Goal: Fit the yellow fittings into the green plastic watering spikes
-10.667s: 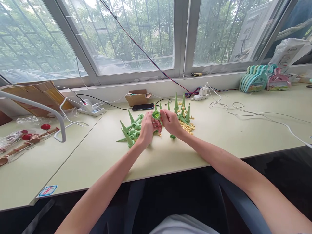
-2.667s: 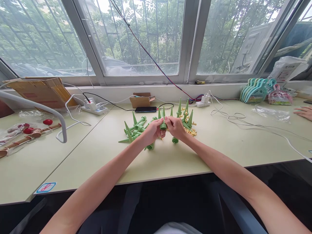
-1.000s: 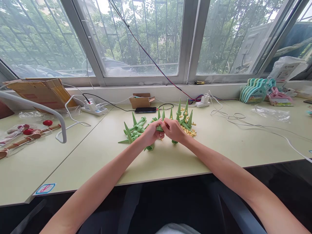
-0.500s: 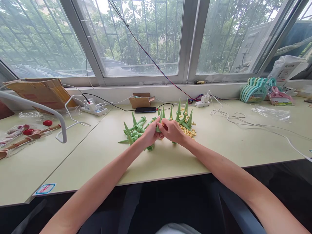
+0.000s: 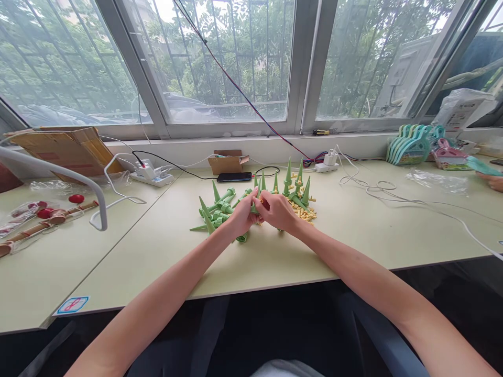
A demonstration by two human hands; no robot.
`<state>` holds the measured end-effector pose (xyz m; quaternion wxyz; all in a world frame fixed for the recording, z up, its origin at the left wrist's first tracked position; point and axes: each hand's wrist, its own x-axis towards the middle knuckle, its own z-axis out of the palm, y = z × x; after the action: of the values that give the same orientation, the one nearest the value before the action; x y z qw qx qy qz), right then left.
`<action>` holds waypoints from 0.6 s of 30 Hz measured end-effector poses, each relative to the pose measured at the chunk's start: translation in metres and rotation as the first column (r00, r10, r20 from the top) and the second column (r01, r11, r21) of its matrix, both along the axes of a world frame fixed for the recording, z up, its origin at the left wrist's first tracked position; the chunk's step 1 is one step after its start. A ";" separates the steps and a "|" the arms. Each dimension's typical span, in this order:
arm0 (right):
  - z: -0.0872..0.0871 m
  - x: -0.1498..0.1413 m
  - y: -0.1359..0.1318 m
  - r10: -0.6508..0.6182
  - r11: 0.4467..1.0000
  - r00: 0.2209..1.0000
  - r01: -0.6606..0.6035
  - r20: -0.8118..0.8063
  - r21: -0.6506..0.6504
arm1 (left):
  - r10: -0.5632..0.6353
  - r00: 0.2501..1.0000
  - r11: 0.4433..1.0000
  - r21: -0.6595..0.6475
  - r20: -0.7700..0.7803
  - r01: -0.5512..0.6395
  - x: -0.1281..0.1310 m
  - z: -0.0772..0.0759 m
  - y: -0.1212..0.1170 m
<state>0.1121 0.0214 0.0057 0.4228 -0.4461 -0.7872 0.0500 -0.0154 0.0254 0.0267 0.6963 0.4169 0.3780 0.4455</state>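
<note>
My left hand (image 5: 242, 214) is closed around a green plastic plant watering spike (image 5: 254, 209), most of which is hidden by my fingers. Against it, my right hand (image 5: 279, 210) pinches at the spike's upper part, where a small yellow valve (image 5: 261, 199) just shows between the fingertips. Loose green spikes (image 5: 223, 207) lie heaped to the left of my hands. Behind and to the right, several spikes (image 5: 288, 178) stand point up with yellow valves in their sides. A pile of loose yellow valves (image 5: 308, 214) lies beside my right wrist.
A black phone (image 5: 234, 177) and a small open cardboard box (image 5: 227, 163) are behind the heap. Power strips (image 5: 152, 178) and white cables (image 5: 387, 189) run along the back. Teal hangers (image 5: 408, 145) stand at right, near another person's hand (image 5: 494, 181). Wooden toys (image 5: 55, 219) lie left.
Another person's hand with a teal object has come in at the right edge. My own hands stay together in nearly the same place, with only slight finger movement.
</note>
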 end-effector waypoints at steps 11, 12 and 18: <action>0.002 -0.001 -0.002 -0.008 1.000 1.000 0.008 0.030 0.016 | -0.046 0.998 0.999 -0.017 0.032 0.046 -0.003 -0.001 0.001; 0.002 -0.001 -0.002 -0.008 1.000 0.999 0.007 0.033 0.018 | -0.051 0.998 0.999 -0.017 0.035 0.052 -0.003 -0.001 0.001; 0.002 -0.001 -0.002 -0.013 1.000 0.999 0.012 0.050 0.022 | -0.070 0.996 0.997 -0.011 0.045 0.071 -0.004 0.000 0.001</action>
<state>0.1108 0.0194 0.0079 0.4080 -0.4476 -0.7952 0.0278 -0.0193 0.0262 0.0265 0.7226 0.4154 0.3501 0.4275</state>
